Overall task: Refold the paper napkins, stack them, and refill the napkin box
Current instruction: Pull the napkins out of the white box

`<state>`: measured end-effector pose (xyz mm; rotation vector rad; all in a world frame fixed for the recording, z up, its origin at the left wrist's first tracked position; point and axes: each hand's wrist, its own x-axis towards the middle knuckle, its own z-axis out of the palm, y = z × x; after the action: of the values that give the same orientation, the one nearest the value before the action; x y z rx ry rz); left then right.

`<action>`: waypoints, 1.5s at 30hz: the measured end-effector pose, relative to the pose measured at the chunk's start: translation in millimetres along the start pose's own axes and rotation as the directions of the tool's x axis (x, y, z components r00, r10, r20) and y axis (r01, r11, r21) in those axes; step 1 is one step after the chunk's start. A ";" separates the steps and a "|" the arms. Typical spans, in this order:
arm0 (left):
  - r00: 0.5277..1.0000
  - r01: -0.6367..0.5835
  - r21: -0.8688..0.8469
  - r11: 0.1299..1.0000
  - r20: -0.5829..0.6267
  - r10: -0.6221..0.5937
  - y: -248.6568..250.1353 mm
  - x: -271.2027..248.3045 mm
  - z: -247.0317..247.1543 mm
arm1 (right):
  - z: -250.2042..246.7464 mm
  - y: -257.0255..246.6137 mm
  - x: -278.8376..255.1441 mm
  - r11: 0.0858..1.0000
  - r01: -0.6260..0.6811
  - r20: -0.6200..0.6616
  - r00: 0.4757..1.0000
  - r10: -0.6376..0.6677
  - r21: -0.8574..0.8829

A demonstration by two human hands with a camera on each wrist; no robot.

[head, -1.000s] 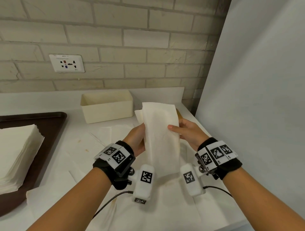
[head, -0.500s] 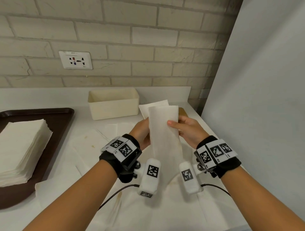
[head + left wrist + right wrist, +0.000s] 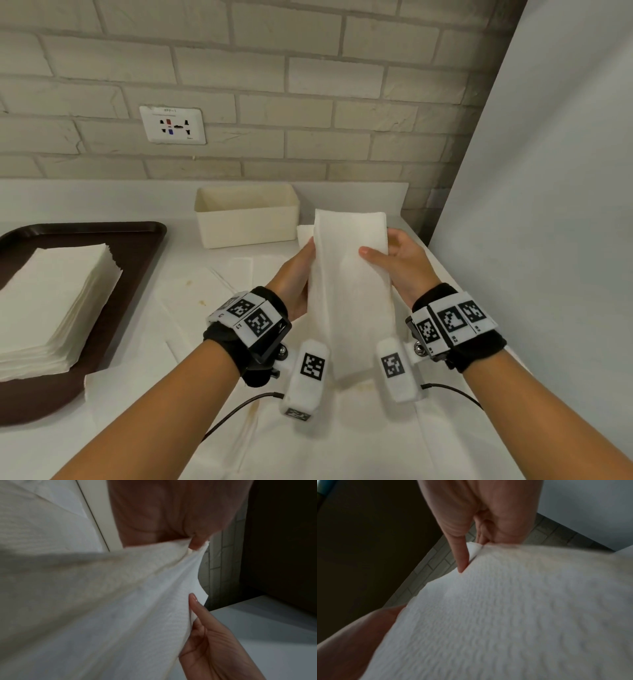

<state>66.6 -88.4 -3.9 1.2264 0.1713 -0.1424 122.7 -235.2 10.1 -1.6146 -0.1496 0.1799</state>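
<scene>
Head view evenly lit, edges bowed; wrist views dim, blurred.

The head view looks down and forward over the counter (image 3: 178, 308) toward the brick wall (image 3: 308, 85). Both wrist views sit very near the held napkin (image 3: 349, 291), shared by all three.

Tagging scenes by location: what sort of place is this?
Probably a cafe or canteen service counter. A white counter runs along a brick wall, with a brown serving tray stacked with napkins and an empty napkin box. Both hands hold one napkin.
</scene>
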 end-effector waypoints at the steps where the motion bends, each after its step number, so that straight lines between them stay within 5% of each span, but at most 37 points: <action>1: 1.000 -0.006 -0.016 1.000 -0.022 0.006 0.4 0.3 -0.8 | -0.1 -0.7 0.5 1.000 0.002 0.009 1.000 -0.002 0.000; 10: 1.000 -0.003 -0.134 0.991 0.003 0.004 3.1 7.5 -4.1 | 5.4 -3.9 6.7 0.982 0.064 0.075 0.996 -0.051 -0.178; 13: 1.000 -0.013 -0.025 1.000 -0.023 0.012 4.9 5.1 0.2 | 11.7 -3.3 11.9 0.982 0.064 0.054 0.997 -0.056 -0.178; 18: 0.962 -0.080 0.012 0.997 -0.262 0.080 10.3 9.6 -3.0 | 20.7 -0.3 17.4 0.983 0.070 0.040 0.997 -0.064 -0.167; 22: 0.959 -0.195 -0.176 0.965 -0.240 0.150 20.6 -1.5 -15.6 | 14.8 10.7 13.6 0.956 -0.098 0.238 0.957 0.167 -0.277; 25: 0.961 -0.250 -0.365 0.897 -0.206 0.184 25.1 -15.4 -27.1 | 8.6 21.6 6.8 0.953 -0.234 0.406 0.865 0.295 -0.193; 28: 0.948 -0.296 -0.457 0.839 -0.244 0.202 23.7 -25.2 -42.9 | 7.7 28.8 4.2 0.966 -0.247 0.392 0.898 0.198 0.077; 34: 0.923 -0.197 0.075 0.978 -0.322 0.211 5.8 -50.7 -91.1 | -2.7 24.8 0.0 0.993 -0.070 0.321 0.946 0.037 0.092; 39: 0.950 0.074 0.390 0.918 -0.308 0.054 -24.4 -59.1 -103.8 | 2.4 51.7 1.1 0.979 -0.166 0.340 0.920 0.197 -0.119; 45: 0.952 0.142 0.347 0.927 -0.304 -0.032 -37.6 -53.5 -98.6 | 4.9 71.0 1.5 0.938 -0.281 0.344 0.877 0.337 -0.203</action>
<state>1.5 -6.9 -59.8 1.6123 0.4774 -0.0702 122.2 -233.8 -61.1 -1.7320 -0.1997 0.7451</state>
